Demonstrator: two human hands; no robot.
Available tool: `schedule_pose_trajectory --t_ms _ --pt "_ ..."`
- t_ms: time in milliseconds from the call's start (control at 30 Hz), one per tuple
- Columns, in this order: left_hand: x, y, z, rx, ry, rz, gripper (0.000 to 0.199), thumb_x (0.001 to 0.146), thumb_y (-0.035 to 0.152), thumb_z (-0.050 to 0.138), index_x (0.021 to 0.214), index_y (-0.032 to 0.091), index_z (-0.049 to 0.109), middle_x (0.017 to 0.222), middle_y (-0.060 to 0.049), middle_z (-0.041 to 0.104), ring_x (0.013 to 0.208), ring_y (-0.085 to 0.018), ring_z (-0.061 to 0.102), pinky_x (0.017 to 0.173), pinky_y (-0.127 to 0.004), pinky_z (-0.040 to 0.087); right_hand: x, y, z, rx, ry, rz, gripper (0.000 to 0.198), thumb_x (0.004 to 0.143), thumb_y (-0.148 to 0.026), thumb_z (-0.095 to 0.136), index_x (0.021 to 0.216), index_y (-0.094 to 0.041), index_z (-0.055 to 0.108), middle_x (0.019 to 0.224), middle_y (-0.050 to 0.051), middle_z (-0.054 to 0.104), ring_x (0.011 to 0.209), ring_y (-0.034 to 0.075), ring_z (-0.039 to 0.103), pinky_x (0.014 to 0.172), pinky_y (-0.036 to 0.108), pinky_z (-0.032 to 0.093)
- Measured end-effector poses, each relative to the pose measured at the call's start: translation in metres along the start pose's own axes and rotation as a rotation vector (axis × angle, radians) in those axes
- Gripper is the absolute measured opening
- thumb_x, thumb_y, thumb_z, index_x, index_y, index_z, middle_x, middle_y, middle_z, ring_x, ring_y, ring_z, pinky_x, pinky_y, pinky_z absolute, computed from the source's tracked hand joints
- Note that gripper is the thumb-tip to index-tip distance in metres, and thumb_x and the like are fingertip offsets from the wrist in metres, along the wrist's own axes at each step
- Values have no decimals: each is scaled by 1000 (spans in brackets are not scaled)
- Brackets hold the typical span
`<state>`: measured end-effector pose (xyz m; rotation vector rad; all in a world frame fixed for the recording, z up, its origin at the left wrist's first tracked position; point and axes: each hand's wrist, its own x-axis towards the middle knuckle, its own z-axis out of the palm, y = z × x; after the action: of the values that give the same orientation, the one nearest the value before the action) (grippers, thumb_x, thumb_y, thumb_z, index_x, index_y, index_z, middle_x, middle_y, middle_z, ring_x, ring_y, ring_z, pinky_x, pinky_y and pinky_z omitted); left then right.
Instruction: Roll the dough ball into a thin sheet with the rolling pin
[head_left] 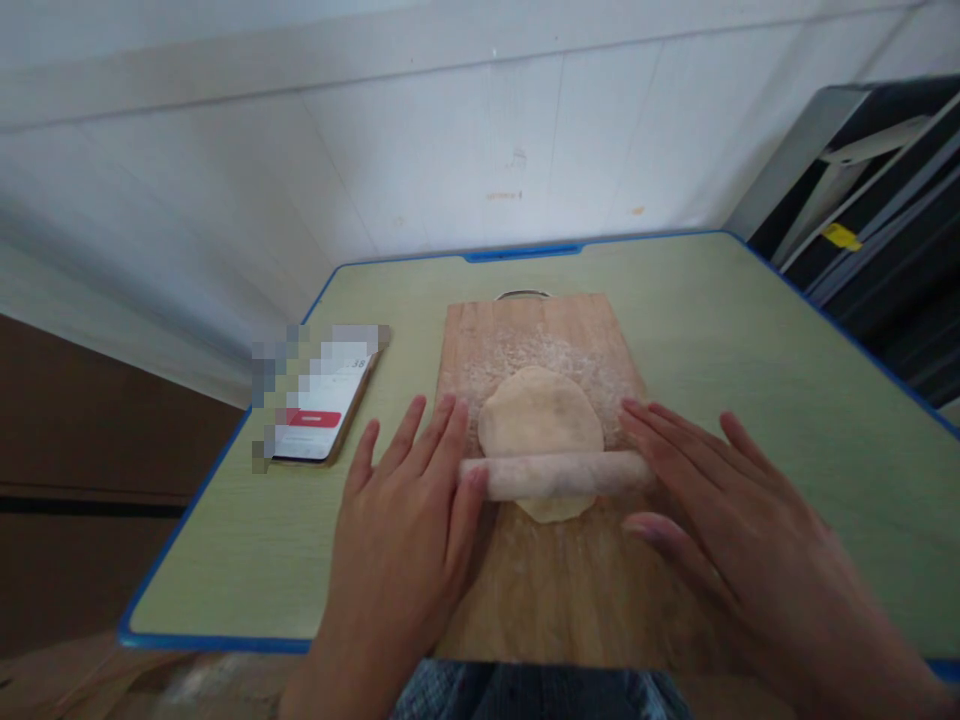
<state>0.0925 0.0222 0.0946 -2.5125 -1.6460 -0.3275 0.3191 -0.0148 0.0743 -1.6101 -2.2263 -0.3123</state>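
Note:
A flattened round of pale dough (pixel 541 410) lies on a wooden cutting board (pixel 555 590) dusted with flour. Across the lower part of the dough rests a light, floury rolling pin (pixel 559 476). My left hand (pixel 409 530) lies against the pin's left end, fingers stretched out and spread, thumb by the pin. At the right end is my right hand (pixel 731 515), its fingers straight and its thumb apart, on the near side of the pin. Both palms face down, and the pin's ends are partly hidden by the hands.
The board sits on a pale green table (pixel 757 330) with a blue edge. A smartphone (pixel 322 400) with a lit, partly blurred screen lies to the left. Behind the table is a white wall (pixel 450 160). Dark folded items (pixel 892 210) stand at the right.

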Motion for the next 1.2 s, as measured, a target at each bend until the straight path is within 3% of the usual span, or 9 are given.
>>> schedule_pose_trajectory --t_ms 133,267,533,700,800,900,1033,1200 --pt "9 1 2 -2 -13 -31 51 99 32 19 133 14 53 138 -9 56 133 -33 45 106 -66 31 7 2 5 12 14 -2 62 100 -49 20 130 -6 52 137 14 56 129 28 49 102 52 43" --pt "23 4 3 -10 -47 -68 50 100 30 19 131 13 55 137 -10 57 131 -31 48 109 -64 27 17 2 11 -32 -5 24 67 99 -50 14 126 -4 55 133 17 59 125 30 53 103 55 40" --pt "-31 -4 5 -80 37 94 45 100 33 26 141 21 41 143 -6 51 138 -29 39 106 -59 34 -18 0 -9 -77 91 -187 60 98 -52 22 123 -6 53 117 14 70 109 27 63 89 42 45" --pt "-1 -2 3 -62 -11 16 51 100 38 21 132 16 53 135 -10 59 131 -35 47 105 -70 28 0 2 4 -30 25 -49 58 99 -50 21 131 -10 47 136 13 58 127 29 50 102 50 37" --pt "7 0 1 -48 -16 7 54 100 39 19 129 13 56 133 -13 60 129 -36 49 105 -71 28 -1 0 5 -1 21 3 57 99 -50 21 130 -10 48 135 13 59 126 28 51 107 49 31" --pt "-15 0 4 -55 28 42 51 100 38 22 135 14 50 139 -11 55 134 -36 43 106 -68 29 -18 -4 -2 -16 38 -74 59 98 -52 23 130 -8 48 130 11 63 122 25 53 112 41 23" --pt "-41 -3 9 -64 46 103 51 99 39 30 144 16 37 145 -11 49 138 -32 39 114 -61 18 -32 -5 -6 -27 35 -141 63 97 -53 23 133 -6 46 133 11 60 128 23 48 113 37 21" --pt "2 -4 8 -55 16 4 55 100 41 20 130 11 54 131 -17 61 130 -36 48 113 -67 13 0 2 4 64 -11 19 55 99 -48 24 133 -11 49 138 12 56 128 28 49 107 52 34"
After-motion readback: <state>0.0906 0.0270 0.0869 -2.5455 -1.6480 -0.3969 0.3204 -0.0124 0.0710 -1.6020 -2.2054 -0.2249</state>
